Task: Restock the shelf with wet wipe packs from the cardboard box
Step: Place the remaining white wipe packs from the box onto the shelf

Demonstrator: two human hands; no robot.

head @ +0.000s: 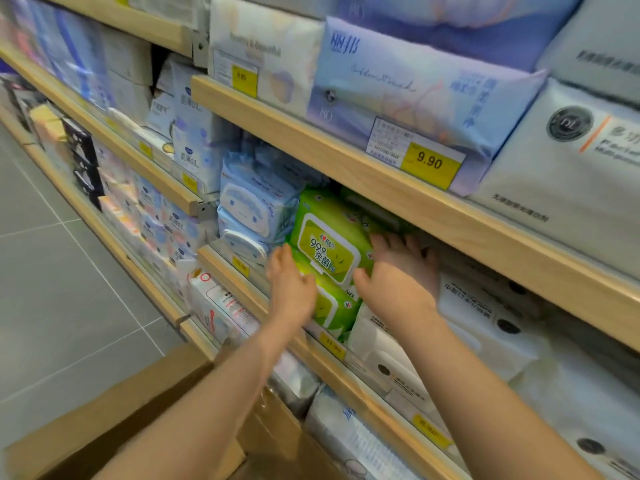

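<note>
Both hands, left hand (291,289) and right hand (398,275), pressed flat, fingers straight, against the glossy green plastic wet wipe pack (329,247) on the pale wooden shelf (346,372).

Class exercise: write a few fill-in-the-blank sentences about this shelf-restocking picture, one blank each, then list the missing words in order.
1. Both hands, the left hand and right hand, are on the ____ wet wipe packs.
2. The yellow price tag on the shelf above reads ____.
3. The cardboard box stands on the ____.

Missing words: green; 9.90; floor
</note>
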